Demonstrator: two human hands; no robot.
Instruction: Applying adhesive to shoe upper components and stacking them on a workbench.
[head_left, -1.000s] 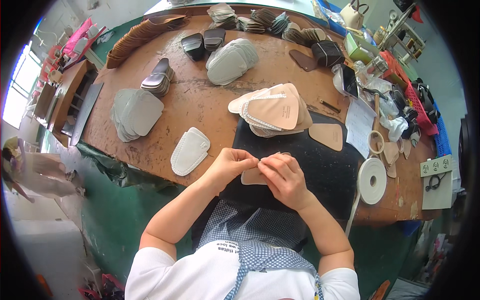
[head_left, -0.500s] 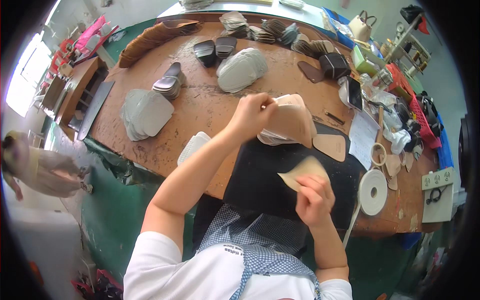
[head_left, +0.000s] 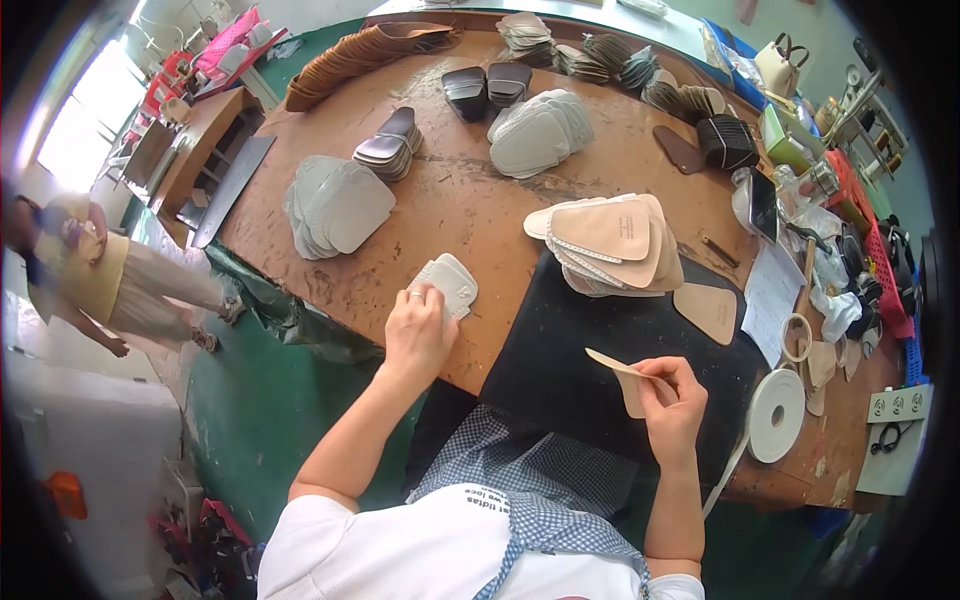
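My left hand [head_left: 420, 330] is at a small stack of white rounded pieces [head_left: 452, 284], its fingers curled over the near edge. How many pieces it grips is hidden. My right hand [head_left: 676, 402] pinches a thin beige leather piece [head_left: 628, 377] between thumb and fingers, tilted above a black mat [head_left: 560, 345]. Beyond the mat's far edge lies a fanned stack of tan leather pieces [head_left: 615, 235], some with white layers showing between. One single tan piece [head_left: 706, 312] rests flat to the right of that stack.
Stacks of grey-white pieces [head_left: 340, 205] and dark pieces [head_left: 466, 92] stand farther back on the brown table [head_left: 440, 200]. To the right are a white tape roll [head_left: 776, 415], a paper sheet [head_left: 765, 310] and a phone [head_left: 763, 207]. Another person [head_left: 120, 265] stands at far left.
My left hand has come from the tan stack down and left to the white stack. The right hand still holds the beige piece, now turned more edge-on. The view has shifted slightly.
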